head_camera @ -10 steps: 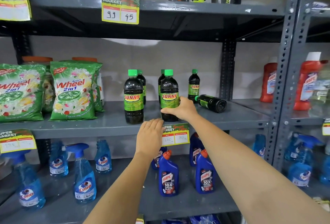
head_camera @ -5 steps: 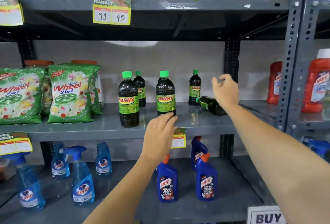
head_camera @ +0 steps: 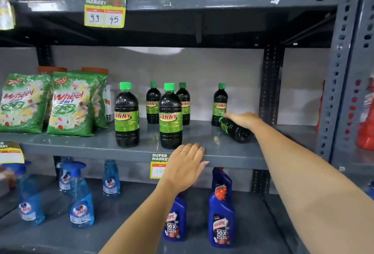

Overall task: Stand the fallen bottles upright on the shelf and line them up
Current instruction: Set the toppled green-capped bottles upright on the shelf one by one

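Observation:
Dark bottles with green caps and green "SUNNY" labels stand on the grey middle shelf (head_camera: 97, 148). Two stand at the front, a left one (head_camera: 126, 116) and a middle one (head_camera: 170, 118). Three smaller-looking ones stand at the back (head_camera: 153, 104) (head_camera: 184, 103) (head_camera: 219, 104). One fallen bottle (head_camera: 236, 131) lies on its side at the right, cap pointing back left. My right hand (head_camera: 245, 119) lies on top of it, fingers stretched toward the cap, no closed grip visible. My left hand (head_camera: 185, 165) rests flat on the shelf's front edge below the middle bottle, holding nothing.
Green Wheel detergent bags (head_camera: 68, 106) fill the shelf's left part. A grey upright post (head_camera: 340, 83) bounds the right side, with red bottles (head_camera: 366, 124) beyond. Blue spray bottles (head_camera: 81, 203) and Harpic bottles (head_camera: 221, 211) stand on the shelf below. Shaker cups sit on the shelf above.
My right hand let go of the front middle bottle, swung right and came down onto the fallen bottle. My left hand slid right along the shelf edge.

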Demonstrator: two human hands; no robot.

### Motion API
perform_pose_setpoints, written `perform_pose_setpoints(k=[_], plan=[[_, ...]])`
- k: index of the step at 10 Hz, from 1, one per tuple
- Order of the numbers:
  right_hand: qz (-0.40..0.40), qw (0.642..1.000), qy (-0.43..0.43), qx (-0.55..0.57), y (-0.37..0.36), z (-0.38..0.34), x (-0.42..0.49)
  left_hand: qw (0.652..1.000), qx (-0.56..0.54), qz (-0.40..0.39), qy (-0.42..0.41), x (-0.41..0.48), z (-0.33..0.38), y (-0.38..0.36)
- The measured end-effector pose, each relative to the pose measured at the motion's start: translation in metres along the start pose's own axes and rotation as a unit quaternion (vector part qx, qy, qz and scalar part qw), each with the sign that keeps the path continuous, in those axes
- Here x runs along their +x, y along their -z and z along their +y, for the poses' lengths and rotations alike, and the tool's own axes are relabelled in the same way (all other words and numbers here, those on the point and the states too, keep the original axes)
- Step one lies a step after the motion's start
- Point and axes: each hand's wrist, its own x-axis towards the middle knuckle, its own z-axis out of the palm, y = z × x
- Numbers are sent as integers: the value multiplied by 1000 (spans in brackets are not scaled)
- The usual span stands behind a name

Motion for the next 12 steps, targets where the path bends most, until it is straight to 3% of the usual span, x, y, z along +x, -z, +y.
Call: perform_pose_setpoints(k=[1, 2, 4, 7, 10, 12], plan=[[-50, 998, -23, 3, -5, 2, 10, 1000, 3, 22, -9, 0, -1, -4], [-75, 989, -40, 117, -1, 8, 12, 999, 7, 38, -14, 0, -1, -5], [50, 966, 40, 249, -28, 13, 17, 998, 3, 58, -15, -1, -2, -7], [109, 970, 139, 165, -59, -2, 16, 996, -7, 82, -15, 0, -3, -11], [49, 948, 151, 276, -62, 6, 16, 996, -11, 89, -11, -1, -2, -10], [78, 957, 137, 242, -64, 9, 16, 997, -13, 81, -10, -1, -2, -10]])
